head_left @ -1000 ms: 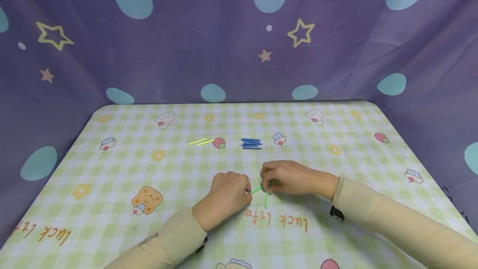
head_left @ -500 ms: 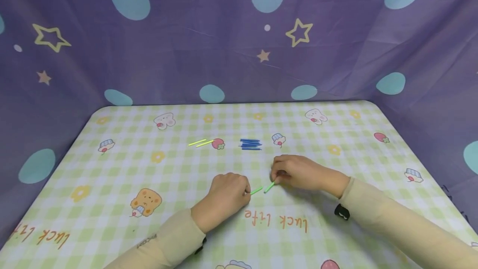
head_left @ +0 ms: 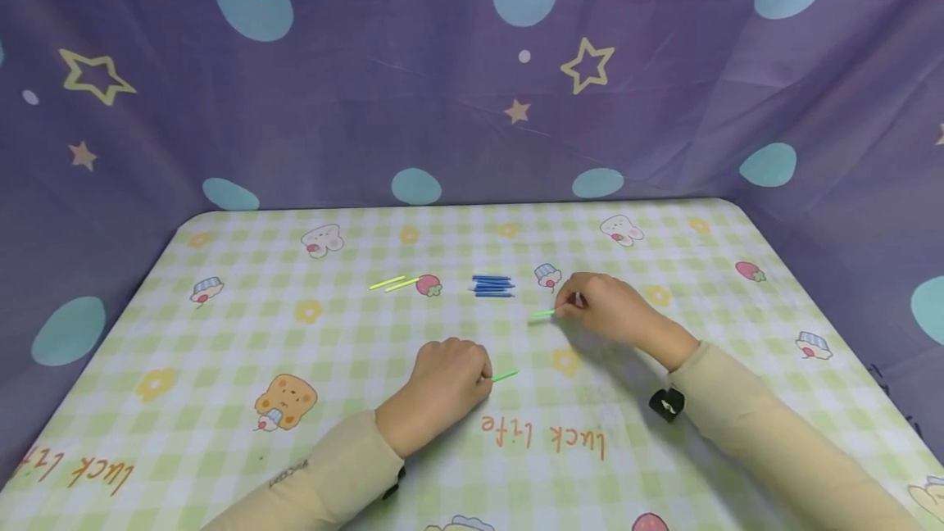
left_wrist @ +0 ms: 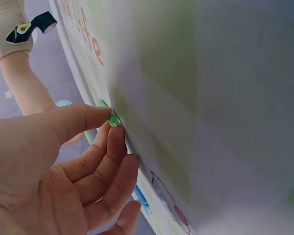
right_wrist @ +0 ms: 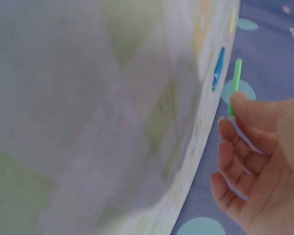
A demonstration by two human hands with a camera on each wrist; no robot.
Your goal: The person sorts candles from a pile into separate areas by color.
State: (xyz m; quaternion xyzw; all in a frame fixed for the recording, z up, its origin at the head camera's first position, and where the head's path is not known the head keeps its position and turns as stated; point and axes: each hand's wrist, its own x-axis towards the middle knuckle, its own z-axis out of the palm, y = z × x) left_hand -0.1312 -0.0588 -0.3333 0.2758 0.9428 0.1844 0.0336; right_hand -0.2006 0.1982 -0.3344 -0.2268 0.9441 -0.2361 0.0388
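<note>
In the head view, my left hand rests low over the table's middle and pinches one end of a thin green stick. The left wrist view has thumb and fingertips on that stick's end, close to the cloth. Farther back and to the right, my right hand pinches a second green stick between thumb and forefinger. In the right wrist view this stick sticks out past the thumb, and the other fingers are loosely curled. Just left of it lies a bundle of several blue sticks.
Two yellow sticks lie left of the blue bundle, beside a printed strawberry. A green-and-white checked cloth with printed pictures covers the table. Behind its far edge hangs a purple curtain with stars and blue ovals.
My right hand has drawn away from the left one, back and to the right, carrying its green stick up toward the blue bundle. The left hand has stayed nearly in place with its stick.
</note>
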